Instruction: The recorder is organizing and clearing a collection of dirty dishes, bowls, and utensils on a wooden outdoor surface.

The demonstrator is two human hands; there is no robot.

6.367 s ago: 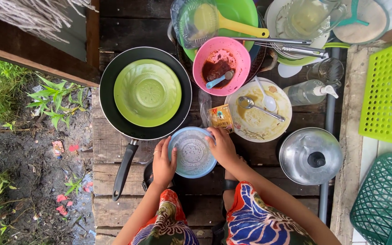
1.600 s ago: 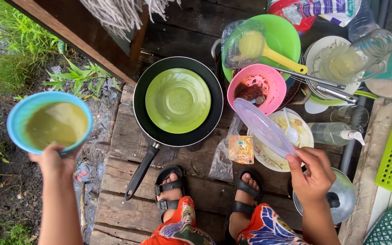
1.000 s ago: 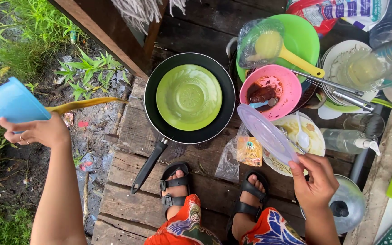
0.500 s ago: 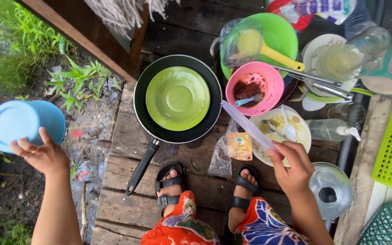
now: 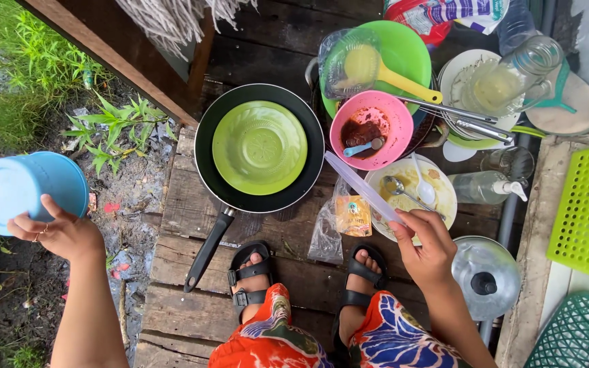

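Head view; I see the left hand (image 5: 59,235) out over the muddy ground beside the wooden deck (image 5: 172,286), its grip closed on a blue bowl (image 5: 25,191) tipped bottom toward the camera; right hand (image 5: 431,252) has its grip closed on a clear lid (image 5: 361,187), slanted over the cream plate (image 5: 438,204) with spoons; black pan (image 5: 206,163) with a green plate (image 5: 259,147) lies left of it.

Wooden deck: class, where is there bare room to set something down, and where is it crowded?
Bare planks lie left of the frying pan handle, by the grass. A narrower strip runs between handle and plastic bag. From pink bowl to steel lid, dishes crowd together.
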